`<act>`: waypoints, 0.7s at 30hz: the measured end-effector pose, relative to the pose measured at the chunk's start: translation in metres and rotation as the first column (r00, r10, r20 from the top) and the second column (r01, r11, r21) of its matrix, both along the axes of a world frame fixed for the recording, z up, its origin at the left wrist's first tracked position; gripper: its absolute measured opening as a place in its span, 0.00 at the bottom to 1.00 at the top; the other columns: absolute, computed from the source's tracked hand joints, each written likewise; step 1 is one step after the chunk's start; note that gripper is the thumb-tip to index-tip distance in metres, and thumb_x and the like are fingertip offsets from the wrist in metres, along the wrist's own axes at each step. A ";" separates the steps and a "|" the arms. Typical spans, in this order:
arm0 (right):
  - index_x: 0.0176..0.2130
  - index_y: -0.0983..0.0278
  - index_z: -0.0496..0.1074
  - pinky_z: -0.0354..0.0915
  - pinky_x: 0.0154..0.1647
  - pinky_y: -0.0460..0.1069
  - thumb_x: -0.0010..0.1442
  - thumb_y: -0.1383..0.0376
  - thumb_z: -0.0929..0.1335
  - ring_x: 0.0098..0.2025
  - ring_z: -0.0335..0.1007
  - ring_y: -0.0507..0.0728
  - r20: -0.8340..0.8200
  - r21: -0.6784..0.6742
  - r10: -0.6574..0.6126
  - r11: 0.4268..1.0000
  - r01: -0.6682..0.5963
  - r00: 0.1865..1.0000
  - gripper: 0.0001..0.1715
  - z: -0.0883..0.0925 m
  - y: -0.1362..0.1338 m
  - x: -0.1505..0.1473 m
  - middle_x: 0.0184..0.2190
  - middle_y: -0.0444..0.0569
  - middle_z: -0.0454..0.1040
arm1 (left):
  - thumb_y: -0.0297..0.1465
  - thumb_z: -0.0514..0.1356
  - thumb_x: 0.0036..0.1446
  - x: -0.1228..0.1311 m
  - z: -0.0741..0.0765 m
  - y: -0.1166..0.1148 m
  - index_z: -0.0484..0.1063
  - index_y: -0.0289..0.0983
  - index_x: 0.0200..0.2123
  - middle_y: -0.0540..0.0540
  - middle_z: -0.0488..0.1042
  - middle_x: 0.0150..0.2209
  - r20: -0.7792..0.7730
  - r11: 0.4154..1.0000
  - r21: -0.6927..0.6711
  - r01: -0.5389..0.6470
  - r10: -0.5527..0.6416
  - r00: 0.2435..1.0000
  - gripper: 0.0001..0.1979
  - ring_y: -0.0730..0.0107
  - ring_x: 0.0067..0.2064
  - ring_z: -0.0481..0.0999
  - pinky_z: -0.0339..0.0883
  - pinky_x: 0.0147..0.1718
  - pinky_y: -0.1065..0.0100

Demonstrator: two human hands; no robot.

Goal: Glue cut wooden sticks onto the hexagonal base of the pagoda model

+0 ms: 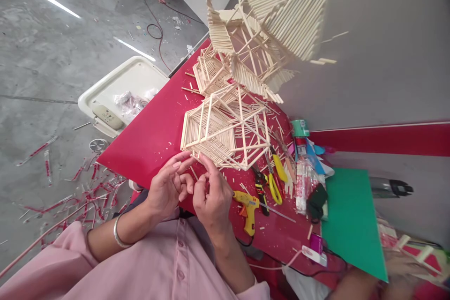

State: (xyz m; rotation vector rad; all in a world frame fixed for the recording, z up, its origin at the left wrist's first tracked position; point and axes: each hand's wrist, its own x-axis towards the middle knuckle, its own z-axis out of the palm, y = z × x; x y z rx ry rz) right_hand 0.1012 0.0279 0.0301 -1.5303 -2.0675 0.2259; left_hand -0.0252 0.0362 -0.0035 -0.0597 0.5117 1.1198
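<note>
A model of thin wooden sticks (227, 126) lies on the red table (154, 131), its near corner right in front of my fingers. My left hand (168, 185) has its fingers curled and pressed at that corner. My right hand (211, 194) pinches beside it, thumb and forefinger together at the model's lower edge; what the fingers hold is too small to make out. A taller stick structure (277, 9) rises behind it. I wear a silver bangle (117, 236) on the left wrist and a pink shirt.
A yellow glue gun (248, 206) lies right of my hands, with yellow-handled cutters (276, 178), stick packets (304, 183) and a green sheet (351, 220) further right. A white tray (119, 89) stands left of the table. Red scraps litter the floor. Another person's hand (397, 262) shows at lower right.
</note>
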 end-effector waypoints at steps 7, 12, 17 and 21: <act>0.59 0.62 0.67 0.73 0.54 0.52 0.63 0.76 0.61 0.54 0.74 0.56 0.043 0.108 0.042 0.993 -0.046 0.998 0.27 -0.001 0.007 0.001 0.53 0.52 0.77 | 0.34 0.61 0.56 0.000 -0.001 -0.001 0.70 0.36 0.50 0.40 0.78 0.47 -0.008 1.000 -0.006 0.005 -0.005 1.000 0.18 0.74 0.22 0.74 0.58 0.11 0.76; 0.54 0.63 0.73 0.72 0.50 0.54 0.61 0.75 0.62 0.49 0.74 0.58 0.228 0.149 -0.008 0.988 -0.027 0.974 0.24 0.000 0.010 -0.001 0.49 0.53 0.78 | 0.33 0.62 0.54 0.001 0.001 0.000 0.71 0.36 0.48 0.41 0.78 0.47 -0.005 0.999 -0.029 -0.015 0.015 1.000 0.17 0.77 0.21 0.71 0.58 0.11 0.76; 0.54 0.63 0.73 0.72 0.48 0.54 0.61 0.75 0.63 0.47 0.73 0.58 0.287 0.149 -0.036 0.989 -0.007 0.957 0.23 0.002 0.009 -0.003 0.48 0.54 0.77 | 0.33 0.63 0.53 0.002 0.004 0.001 0.72 0.36 0.48 0.42 0.78 0.44 -0.028 0.999 -0.048 -0.021 0.020 0.999 0.19 0.79 0.21 0.69 0.58 0.12 0.76; 0.53 0.64 0.74 0.71 0.46 0.54 0.61 0.75 0.63 0.45 0.73 0.58 0.320 0.157 -0.052 0.988 0.002 0.946 0.23 0.004 0.009 -0.005 0.46 0.54 0.78 | 0.32 0.65 0.51 0.002 0.006 0.002 0.72 0.36 0.47 0.43 0.78 0.42 -0.036 0.997 -0.078 -0.022 0.019 0.999 0.18 0.79 0.23 0.70 0.57 0.13 0.78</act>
